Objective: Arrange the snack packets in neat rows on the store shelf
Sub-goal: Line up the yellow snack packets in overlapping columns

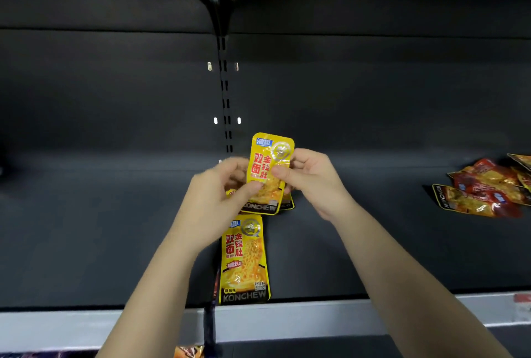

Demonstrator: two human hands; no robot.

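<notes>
both hands hold a yellow foil snack packet just above the dark metal shelf, left hand and right hand each with a thumb-and-finger grip clamped on it, likely squaring it to lie behind the matching flat yellow packet at the shelf's front.

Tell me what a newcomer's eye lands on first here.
The yellow KONCHEW packet stands out at centre, held upright and pinched by the left hand and right hand. Below it, a matching packet lies flat near the front edge of the dark shelf. A loose heap of red packets sits far right.
</notes>
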